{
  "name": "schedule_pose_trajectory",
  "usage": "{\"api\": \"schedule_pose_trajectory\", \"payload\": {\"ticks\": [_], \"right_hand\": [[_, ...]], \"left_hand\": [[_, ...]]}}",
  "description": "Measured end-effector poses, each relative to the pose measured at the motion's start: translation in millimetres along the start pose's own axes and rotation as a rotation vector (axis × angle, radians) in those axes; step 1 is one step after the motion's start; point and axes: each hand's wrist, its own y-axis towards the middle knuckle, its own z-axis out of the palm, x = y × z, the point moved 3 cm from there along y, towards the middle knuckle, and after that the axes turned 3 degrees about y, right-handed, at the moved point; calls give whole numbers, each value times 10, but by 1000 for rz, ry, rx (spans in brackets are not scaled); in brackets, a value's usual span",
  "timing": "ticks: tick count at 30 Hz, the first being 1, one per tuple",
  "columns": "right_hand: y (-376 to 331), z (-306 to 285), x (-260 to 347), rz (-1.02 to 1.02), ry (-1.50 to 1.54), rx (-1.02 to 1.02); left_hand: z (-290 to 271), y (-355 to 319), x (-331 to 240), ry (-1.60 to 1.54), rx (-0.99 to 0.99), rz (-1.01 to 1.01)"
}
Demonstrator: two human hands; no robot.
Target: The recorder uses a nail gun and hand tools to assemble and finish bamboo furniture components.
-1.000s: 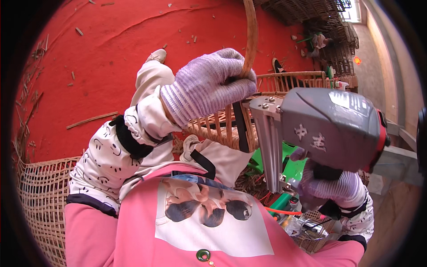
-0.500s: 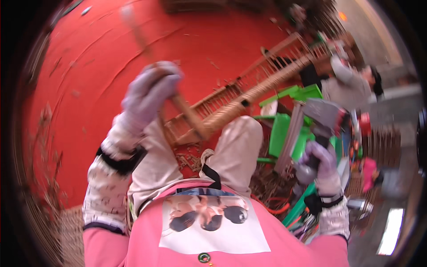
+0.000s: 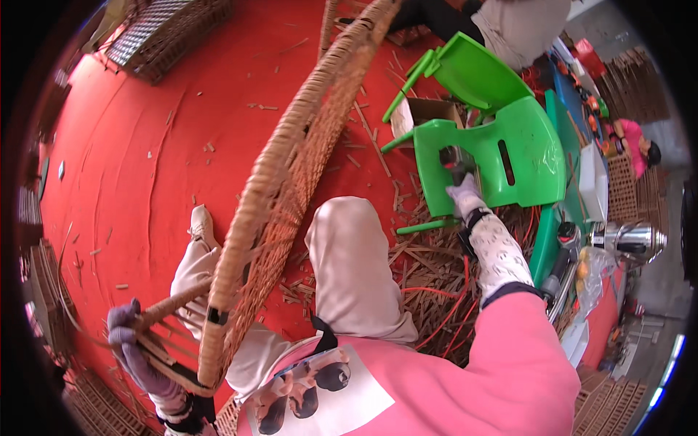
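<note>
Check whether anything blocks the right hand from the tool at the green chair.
Nothing visible does: the gloved right hand appears to be touching the dark tool, over the seat of the green chair. The woven frame lies well left of them.

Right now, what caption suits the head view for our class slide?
Gloved left hand grips a woven frame while the gloved right hand meets a dark tool at a green chair.

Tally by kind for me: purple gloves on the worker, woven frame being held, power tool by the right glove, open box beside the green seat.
Purple gloves: 2
Woven frame: 1
Power tool: 1
Open box: 1
Total: 5
</note>
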Motion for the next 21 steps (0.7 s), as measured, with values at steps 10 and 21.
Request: {"api": "schedule_pose_trajectory", "payload": {"ticks": [10, 21], "right_hand": [[-1185, -1225, 600, -641, 295, -389], [-2709, -1987, -3491, 515, 97, -277]], "left_hand": [[-13, 35, -17, 276, -19, 252], [292, 40, -388, 517, -124, 421]]}}
